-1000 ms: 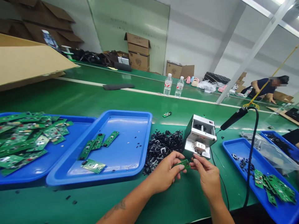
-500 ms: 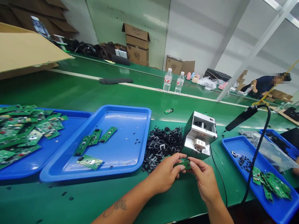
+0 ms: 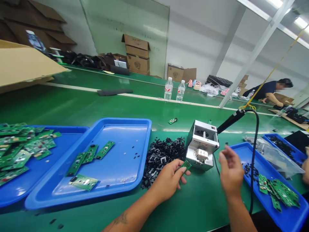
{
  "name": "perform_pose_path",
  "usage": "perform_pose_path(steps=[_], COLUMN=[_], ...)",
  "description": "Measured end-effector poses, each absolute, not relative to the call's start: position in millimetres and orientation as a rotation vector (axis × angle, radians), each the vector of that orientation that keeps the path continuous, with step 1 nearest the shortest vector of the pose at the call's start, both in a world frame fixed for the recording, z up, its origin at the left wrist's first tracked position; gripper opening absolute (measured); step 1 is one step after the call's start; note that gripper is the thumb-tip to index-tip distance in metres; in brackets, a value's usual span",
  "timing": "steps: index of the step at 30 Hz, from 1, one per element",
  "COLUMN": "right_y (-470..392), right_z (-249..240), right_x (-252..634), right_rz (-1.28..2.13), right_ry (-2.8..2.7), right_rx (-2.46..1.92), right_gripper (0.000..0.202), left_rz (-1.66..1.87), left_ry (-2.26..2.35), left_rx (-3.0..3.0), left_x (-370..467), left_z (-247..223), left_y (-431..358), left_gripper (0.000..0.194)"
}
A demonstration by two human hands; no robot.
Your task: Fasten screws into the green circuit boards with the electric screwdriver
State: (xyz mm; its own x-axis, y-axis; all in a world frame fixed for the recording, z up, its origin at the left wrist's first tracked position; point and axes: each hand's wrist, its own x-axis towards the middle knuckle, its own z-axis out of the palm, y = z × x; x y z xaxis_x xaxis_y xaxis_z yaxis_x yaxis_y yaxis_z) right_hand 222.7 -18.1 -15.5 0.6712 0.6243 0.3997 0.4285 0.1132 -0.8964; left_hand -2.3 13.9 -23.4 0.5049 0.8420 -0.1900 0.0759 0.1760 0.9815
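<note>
My left hand pinches a small green circuit board in front of the white and black machine. To the right of that machine my right hand is raised with its fingers curled and partly apart, and nothing shows between them. It is near the blue tray of small black parts and boards. A heap of black plastic parts lies just behind my left hand. The black electric screwdriver hangs tilted on a yellow cord beside the machine.
A blue tray holds several boards, and another at far left holds a pile of boards. Two water bottles stand behind. A lone board lies behind the heap. A person leans at the back right.
My right hand has let go of the board and moved right, while my left hand keeps it, now tilted. The screwdriver has swung left toward the machine. The view has shifted.
</note>
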Motion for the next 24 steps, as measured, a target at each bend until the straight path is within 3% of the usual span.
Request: perform_pose_path(steps=[5, 7, 14, 19, 24], right_y=[79, 115, 129, 57, 13], right_z=[2, 2, 5, 37, 63], right_x=[278, 293, 310, 290, 233], right_rz=[-0.014, 0.005, -0.021, -0.242, 0.438], right_ry=[-0.872, -0.849, -0.912, -0.822, -1.022], right_rx=[-1.515, -1.534, -1.491, -1.324, -0.953], right_gripper=[0.108, 0.112, 0.058, 0.064, 0.053], left_rz=[0.666, 0.683, 0.773, 0.786, 0.845], left_ry=[0.971, 0.987, 1.024, 1.044, 1.024], left_rx=[1.121, 1.089, 1.148, 1.164, 1.135], left_x=[23, 30, 35, 37, 40], left_z=[-21, -25, -37, -31, -30], left_y=[26, 25, 17, 14, 10], left_gripper=[0.025, 0.028, 0.032, 0.024, 0.026])
